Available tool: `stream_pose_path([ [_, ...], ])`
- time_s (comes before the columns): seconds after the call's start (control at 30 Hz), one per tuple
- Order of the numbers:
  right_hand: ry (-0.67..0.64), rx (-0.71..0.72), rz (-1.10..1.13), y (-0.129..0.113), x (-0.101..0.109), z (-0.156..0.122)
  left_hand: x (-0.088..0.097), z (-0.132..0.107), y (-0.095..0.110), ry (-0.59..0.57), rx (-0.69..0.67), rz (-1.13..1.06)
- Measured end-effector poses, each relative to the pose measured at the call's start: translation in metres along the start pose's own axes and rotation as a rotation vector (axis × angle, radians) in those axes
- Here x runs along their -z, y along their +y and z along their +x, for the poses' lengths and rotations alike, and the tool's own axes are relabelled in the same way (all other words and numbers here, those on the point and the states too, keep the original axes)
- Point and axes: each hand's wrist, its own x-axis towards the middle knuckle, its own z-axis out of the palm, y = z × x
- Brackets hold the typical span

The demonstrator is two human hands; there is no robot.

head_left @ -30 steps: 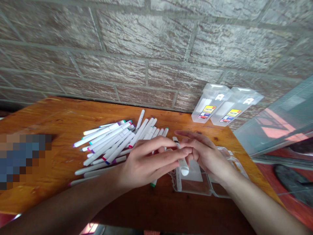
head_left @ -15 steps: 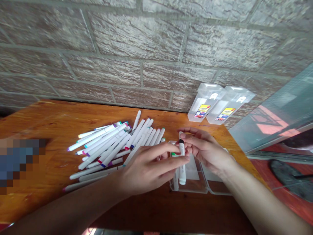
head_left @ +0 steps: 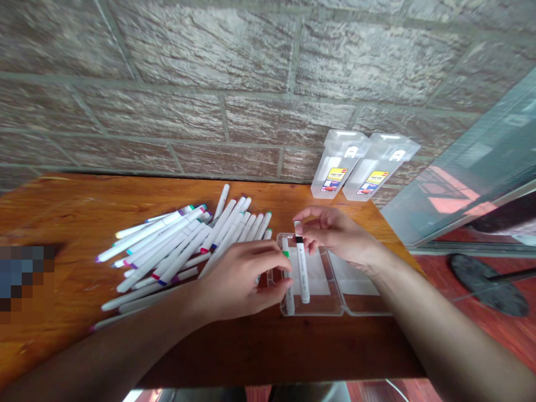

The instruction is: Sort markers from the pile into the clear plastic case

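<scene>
A clear plastic case (head_left: pixel 335 304) lies open on the wooden table (head_left: pixel 75 206). Inside its left half lie a white marker with a green band (head_left: pixel 287 282) and a white marker with a black band (head_left: pixel 302 273). My right hand (head_left: pixel 335 234) pinches the top end of the black-banded marker. My left hand (head_left: pixel 238 279) rests curled at the case's left edge, fingertips touching the green-banded marker. A pile of several white markers (head_left: pixel 176 245) with coloured caps lies to the left of the hands.
Two closed clear marker boxes (head_left: pixel 360 164) with yellow labels lean against the brick wall at the back right. A glass panel (head_left: pixel 469 167) borders the table on the right. A blurred patch (head_left: pixel 20 273) sits at the table's left edge.
The black-banded marker has come down from between both hands into the case beside the green-banded one. My left hand has dropped to the case's left edge. The camera has tilted down.
</scene>
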Motion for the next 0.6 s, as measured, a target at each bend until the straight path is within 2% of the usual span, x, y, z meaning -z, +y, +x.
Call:
stream_pose_path([
  [0.2, -0.052, -0.003, -0.012, 0.008, 0.001, 0.004, -0.005, -0.004, 0.006, -0.092, -0.214, 0.108],
  [0.6, -0.076, -0.045, -0.072, 0.013, 0.001, 0.004, -0.014, -0.007, 0.009, -0.233, -0.270, 0.225],
])
